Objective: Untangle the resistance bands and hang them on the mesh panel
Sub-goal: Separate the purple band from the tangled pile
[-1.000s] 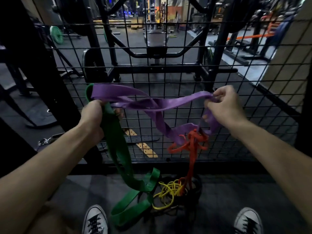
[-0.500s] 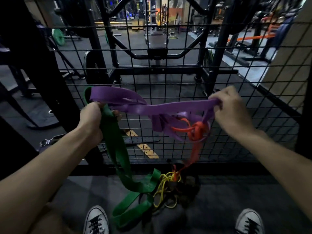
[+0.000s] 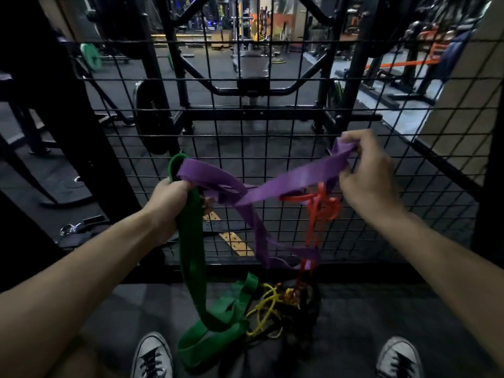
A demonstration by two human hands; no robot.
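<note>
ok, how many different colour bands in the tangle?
4. Green band and purple band gripped in the left hand; the right hand pinches the purple one's other end. Orange band hangs off the purple; yellow band lies on the floor. Dark ones may be hidden.

Dim overall; the brightest light is in the gym hall behind the mesh (image 3: 272, 148), upper centre. Left edge sinks into near-black shadow. Wide-angle bending at borders; slight softness throughout.

Dark floor (image 3: 381, 309) under yellow band tangle (image 3: 268, 309), green band end (image 3: 210, 339)
</note>
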